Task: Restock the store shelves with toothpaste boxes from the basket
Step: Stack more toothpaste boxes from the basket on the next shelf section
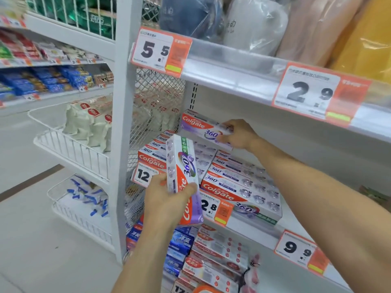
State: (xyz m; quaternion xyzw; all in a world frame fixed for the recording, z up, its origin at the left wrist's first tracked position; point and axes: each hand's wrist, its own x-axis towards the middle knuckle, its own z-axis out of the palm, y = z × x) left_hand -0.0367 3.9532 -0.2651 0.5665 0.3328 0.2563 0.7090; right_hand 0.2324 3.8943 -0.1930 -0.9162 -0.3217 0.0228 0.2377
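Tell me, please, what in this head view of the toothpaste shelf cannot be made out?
- Basket: nowhere in the head view, so what remains to restock is unknown.
- Left hand: its fingers lie behind the upright toothpaste box; only the thumb shows.
- Small print on the 2.9 price tag: blurred.
- Bottom price tag: cut off by the lower edge.
- Right hand covers the end of the box it holds.

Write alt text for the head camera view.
A right hand places a purple-and-white Colgate 360 toothpaste box above stacked matching boxes on a white store shelf, while the left hand holds another such box upright.
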